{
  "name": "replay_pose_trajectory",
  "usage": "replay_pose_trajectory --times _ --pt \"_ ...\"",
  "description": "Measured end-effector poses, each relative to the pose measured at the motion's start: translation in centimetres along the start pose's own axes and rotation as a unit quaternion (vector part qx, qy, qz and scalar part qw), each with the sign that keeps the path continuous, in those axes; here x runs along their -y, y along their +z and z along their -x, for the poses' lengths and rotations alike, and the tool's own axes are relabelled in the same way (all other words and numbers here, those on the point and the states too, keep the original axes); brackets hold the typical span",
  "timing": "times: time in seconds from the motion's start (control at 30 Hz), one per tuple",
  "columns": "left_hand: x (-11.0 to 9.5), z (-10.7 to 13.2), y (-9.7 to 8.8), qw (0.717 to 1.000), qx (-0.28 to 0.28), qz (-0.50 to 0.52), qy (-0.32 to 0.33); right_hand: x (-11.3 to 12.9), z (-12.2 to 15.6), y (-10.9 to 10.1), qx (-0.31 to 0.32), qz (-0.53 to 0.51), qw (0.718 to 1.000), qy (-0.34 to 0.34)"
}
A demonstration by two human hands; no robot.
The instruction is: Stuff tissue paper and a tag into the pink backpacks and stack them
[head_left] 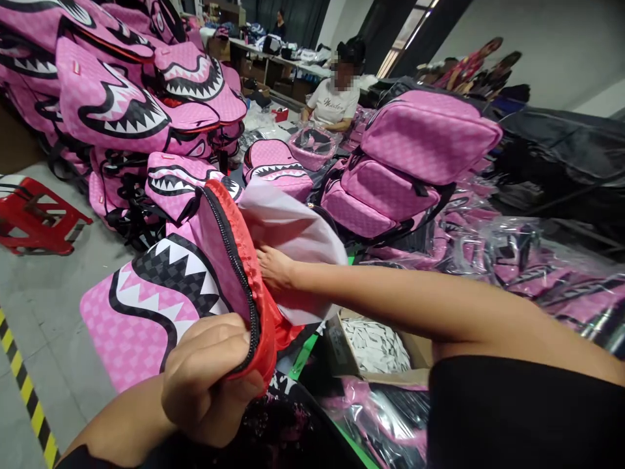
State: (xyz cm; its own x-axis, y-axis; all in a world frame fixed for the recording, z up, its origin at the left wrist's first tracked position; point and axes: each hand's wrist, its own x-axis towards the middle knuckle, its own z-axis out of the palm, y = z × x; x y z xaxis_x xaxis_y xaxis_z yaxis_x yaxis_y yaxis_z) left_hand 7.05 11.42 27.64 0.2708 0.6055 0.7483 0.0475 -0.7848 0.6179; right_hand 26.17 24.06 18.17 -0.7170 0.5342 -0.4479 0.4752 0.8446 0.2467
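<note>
A pink checked backpack [141, 326] with a black-and-white shark-mouth print lies tilted in front of me, its zipped opening spread apart. The red lining [266, 339] shows inside. My left hand [209, 378] is closed around the near edge of the opening, gripping the fabric beside the black zipper [234, 260]. My right hand [276, 268] reaches into the opening, against the red lining and next to a white sheet [303, 228] that stands up out of the bag. The lining's edge hides most of the right fingers, so their grip does not show.
Shark-print backpacks [112, 98] are piled at left, beside a red stool [39, 215]. More pink bags [424, 137] are stacked at right. A cardboard box [336, 345] holds white slips. Plastic-wrapped bags [537, 260] lie at far right. A co-worker [334, 101] sits behind.
</note>
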Motion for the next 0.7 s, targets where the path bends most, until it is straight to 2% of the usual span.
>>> replay_pose_trajectory --times 0.07,0.17,0.23,0.33,0.43,0.5,0.57,0.7 --pt "0.0 -0.5 -0.1 0.998 0.056 -0.001 0.026 -0.1 -0.4 -0.7 -0.02 -0.013 1.0 -0.009" --pt "0.2 -0.5 -0.4 0.999 0.045 0.003 0.027 -0.6 1.0 -1.2 -0.068 -0.034 0.997 -0.019" --pt "0.4 -0.3 -0.6 0.999 0.05 0.007 0.02 -1.0 2.3 -0.8 -0.092 -0.046 0.995 -0.012" --pt "0.4 -0.2 -0.5 0.997 0.076 0.01 0.016 -0.6 2.8 0.3 -0.073 -0.05 0.996 0.008" --pt "0.5 -0.2 -0.2 0.998 0.062 0.013 0.017 0.7 1.7 0.7 -0.041 -0.031 0.999 0.011" --pt "0.6 -0.1 0.1 0.998 0.063 0.009 0.019 1.2 1.4 0.6 -0.049 -0.014 0.999 0.002" --pt "0.7 0.0 0.4 0.998 0.059 0.01 0.023 0.8 1.9 0.4 -0.067 -0.005 0.998 -0.002" --pt "0.7 0.5 1.1 0.999 0.016 0.038 0.025 -0.9 3.7 0.6 -0.086 -0.008 0.996 0.001"
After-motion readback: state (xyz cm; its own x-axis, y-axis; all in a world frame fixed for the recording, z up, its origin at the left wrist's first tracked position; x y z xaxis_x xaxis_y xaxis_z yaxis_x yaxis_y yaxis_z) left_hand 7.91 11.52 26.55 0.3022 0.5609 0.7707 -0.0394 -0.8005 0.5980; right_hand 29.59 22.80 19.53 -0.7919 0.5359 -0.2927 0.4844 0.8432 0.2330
